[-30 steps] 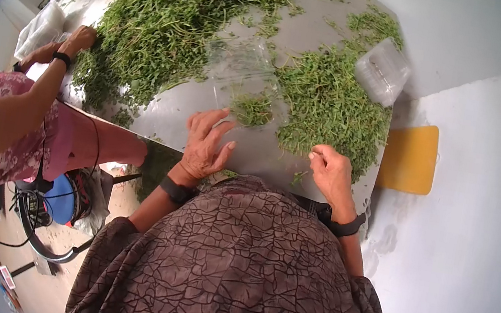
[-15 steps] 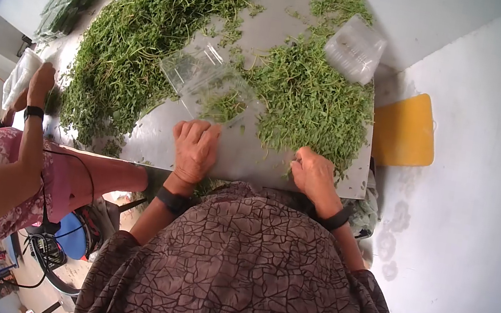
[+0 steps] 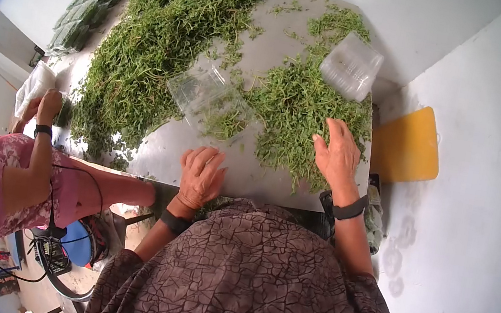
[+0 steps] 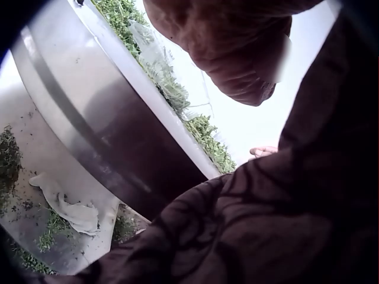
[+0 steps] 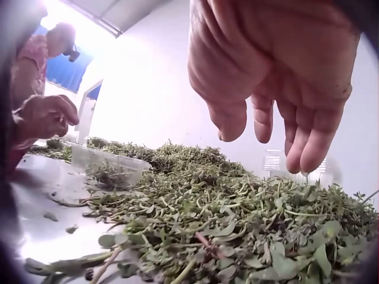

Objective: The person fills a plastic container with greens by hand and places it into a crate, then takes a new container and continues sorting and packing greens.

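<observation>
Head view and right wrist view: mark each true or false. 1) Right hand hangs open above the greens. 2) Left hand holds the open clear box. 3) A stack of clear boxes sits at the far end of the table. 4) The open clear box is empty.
1) True: the right hand hangs over the greens, fingers spread and holding nothing.
2) False: the left hand rests on the bare table, apart from the open clear box.
3) True: the stack of clear boxes.
4) False: it holds some greens.
</observation>
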A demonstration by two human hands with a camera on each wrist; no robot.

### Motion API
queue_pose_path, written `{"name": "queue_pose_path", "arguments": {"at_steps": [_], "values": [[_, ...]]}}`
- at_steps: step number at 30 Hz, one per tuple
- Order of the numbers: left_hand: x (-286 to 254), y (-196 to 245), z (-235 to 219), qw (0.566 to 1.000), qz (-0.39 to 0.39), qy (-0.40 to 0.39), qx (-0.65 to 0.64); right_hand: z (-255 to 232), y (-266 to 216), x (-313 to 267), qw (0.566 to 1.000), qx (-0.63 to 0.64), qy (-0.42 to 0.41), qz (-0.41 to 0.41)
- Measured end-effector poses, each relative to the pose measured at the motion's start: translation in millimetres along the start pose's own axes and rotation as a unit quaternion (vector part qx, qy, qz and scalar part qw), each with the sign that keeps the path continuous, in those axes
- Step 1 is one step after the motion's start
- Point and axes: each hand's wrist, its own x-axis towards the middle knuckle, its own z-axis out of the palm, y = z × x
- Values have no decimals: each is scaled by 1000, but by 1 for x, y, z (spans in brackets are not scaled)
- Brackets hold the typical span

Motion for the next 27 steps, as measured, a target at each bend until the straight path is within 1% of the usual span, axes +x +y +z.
{"name": "queue_pose_path", "arguments": {"at_steps": [1, 2, 3, 4, 5, 8, 9, 11, 12, 13, 16, 17, 19, 21, 23, 24, 25, 27], "values": [[-2, 0, 1, 999, -23, 9, 22, 2, 2, 7, 1000, 0, 3, -3], [-6, -3, 3, 999, -36, -2, 28, 7, 4, 13, 1000, -5, -7, 0], [-7, -4, 5, 999, -37, 2, 30, 11, 6, 21, 1000, -9, -18, 3], [-7, -6, 8, 998, -47, -3, 35, 13, 8, 29, 996, 7, -76, 39], [-6, -8, 11, 997, -58, -7, 41, 16, 7, 36, 997, 8, -74, 33], [-17, -13, 25, 997, -71, -12, 26, 31, 7, 58, 993, 25, -111, 17], [-16, -12, 25, 997, -73, -7, 29, 35, 4, 65, 993, 26, -111, 11], [-15, -10, 23, 998, -59, -20, 19, 43, 0, 79, 988, 32, -151, 16], [-14, -9, 24, 998, -63, -17, 22, 51, 1, 87, 986, 15, -168, 17], [-14, -9, 24, 998, -63, -17, 25, 57, 2, 93, 985, 15, -170, 12], [-14, -8, 25, 997, -68, -16, 38, 72, 3, 114, 974, 2, -224, 39], [-15, -7, 25, 997, -68, -16, 44, 75, 3, 122, 973, 4, -227, 35], [-15, -6, 25, 996, -81, -17, 40, 80, -2, 134, 963, 8, -266, 51], [-14, -4, 24, 995, -93, -21, 36, 85, -11, 139, 958, 18, -282, 46], [-11, -2, 21, 992, -108, -39, 52, 86, -23, 139, 942, -32, -335, -14], [-11, -2, 22, 992, -110, -41, 54, 91, -25, 126, 965, -15, -257, -48], [-11, -2, 22, 991, -112, -38, 57, 93, -23, 122, 964, -13, -260, -49], [-12, -3, 23, 991, -115, -37, 60, 90, -19, 115, 950, -36, -283, -126]]}}
